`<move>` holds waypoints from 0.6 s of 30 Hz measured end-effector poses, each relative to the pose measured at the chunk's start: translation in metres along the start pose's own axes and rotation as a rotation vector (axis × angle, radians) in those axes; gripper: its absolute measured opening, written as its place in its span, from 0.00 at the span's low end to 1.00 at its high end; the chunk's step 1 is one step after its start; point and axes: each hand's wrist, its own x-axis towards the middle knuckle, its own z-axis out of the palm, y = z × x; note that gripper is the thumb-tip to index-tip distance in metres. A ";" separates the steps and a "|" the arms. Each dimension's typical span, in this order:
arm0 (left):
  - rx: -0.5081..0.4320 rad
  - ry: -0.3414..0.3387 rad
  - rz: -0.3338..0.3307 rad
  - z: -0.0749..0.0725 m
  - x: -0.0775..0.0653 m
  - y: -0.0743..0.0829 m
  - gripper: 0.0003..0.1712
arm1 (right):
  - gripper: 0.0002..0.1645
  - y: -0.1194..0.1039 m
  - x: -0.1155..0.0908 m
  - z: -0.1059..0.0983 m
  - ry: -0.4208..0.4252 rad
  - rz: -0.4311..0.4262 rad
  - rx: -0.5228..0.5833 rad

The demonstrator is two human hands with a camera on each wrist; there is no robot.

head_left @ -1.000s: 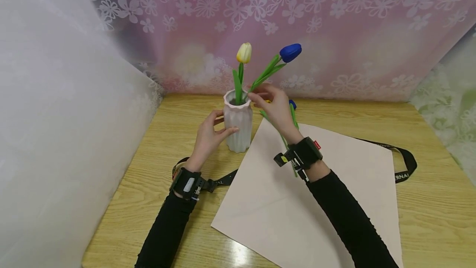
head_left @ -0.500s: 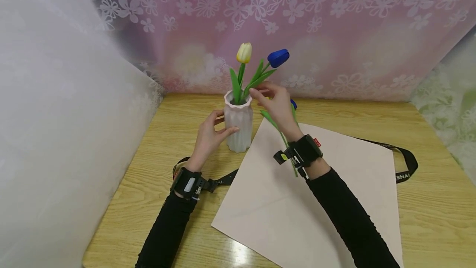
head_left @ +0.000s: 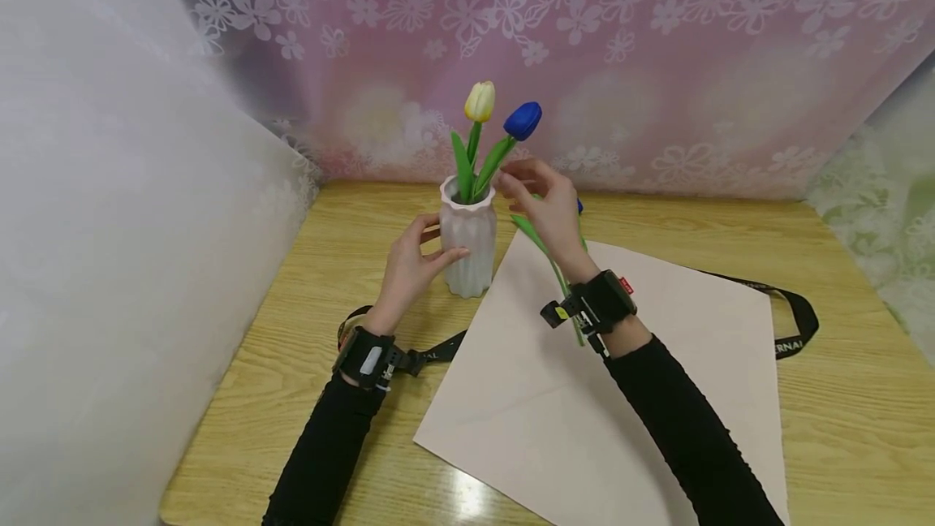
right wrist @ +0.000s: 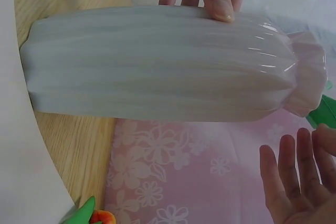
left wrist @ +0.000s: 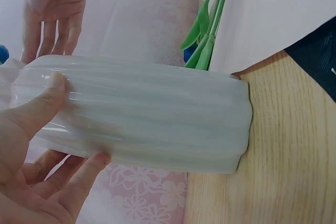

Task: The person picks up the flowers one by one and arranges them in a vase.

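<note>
A white ribbed vase [head_left: 469,250] with a scalloped pinkish rim stands upright on the table. My left hand [head_left: 411,266] grips its side, thumb across the front and fingers behind, as the left wrist view [left wrist: 44,145] also shows. Two tulips stand in the vase: a pale yellow tulip [head_left: 479,102] nearly upright and a blue tulip [head_left: 523,121] leaning right. Just right of the rim is my right hand [head_left: 548,205], close to the blue tulip's leaves. In the right wrist view its fingers [right wrist: 289,169] extend loosely, with nothing seen between them.
A pale sheet bag [head_left: 621,396] with black straps [head_left: 796,323] lies on the wooden table [head_left: 847,428]. More tulips [head_left: 536,238] lie at its far edge, partly behind the right hand; an orange-red bloom [right wrist: 103,217] shows there. A pink floral curtain [head_left: 657,88] hangs behind.
The blue tulip has swung left and more upright in the vase. My right hand has let go of it and shifted slightly right. The left hand still holds the vase.
</note>
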 end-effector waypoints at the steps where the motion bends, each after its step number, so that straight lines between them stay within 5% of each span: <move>1: -0.001 -0.001 -0.001 0.000 0.000 0.000 0.37 | 0.18 0.000 0.000 -0.001 0.001 -0.008 0.001; 12: -0.008 -0.004 -0.007 0.001 -0.001 0.001 0.36 | 0.18 -0.004 0.004 -0.042 0.064 -0.014 0.093; 18: -0.009 -0.001 0.002 0.000 0.000 0.000 0.36 | 0.18 0.010 0.006 -0.072 0.079 0.019 -0.149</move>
